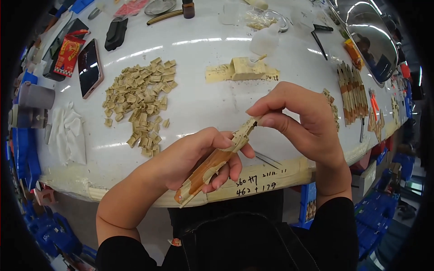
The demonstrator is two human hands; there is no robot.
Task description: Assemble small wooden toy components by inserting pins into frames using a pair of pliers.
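Observation:
My left hand is closed around a long, narrow model part, painted in tan and brown camouflage patches. The part slants from the table's front edge up to the right. At its far tip, the thumb and forefinger of my right hand pinch close to a small dark bit. Whether they grip that bit or something tiny beside it cannot be made out. Beyond the hands a cream block sits on a strip of yellowish tape. A pair of tweezers lies under the hands near the front edge.
A pile of small tan curved pieces spreads at left centre. Beside it are a phone, a red packet and a white cloth. Several similar camouflaged parts lie at right, near a mirror.

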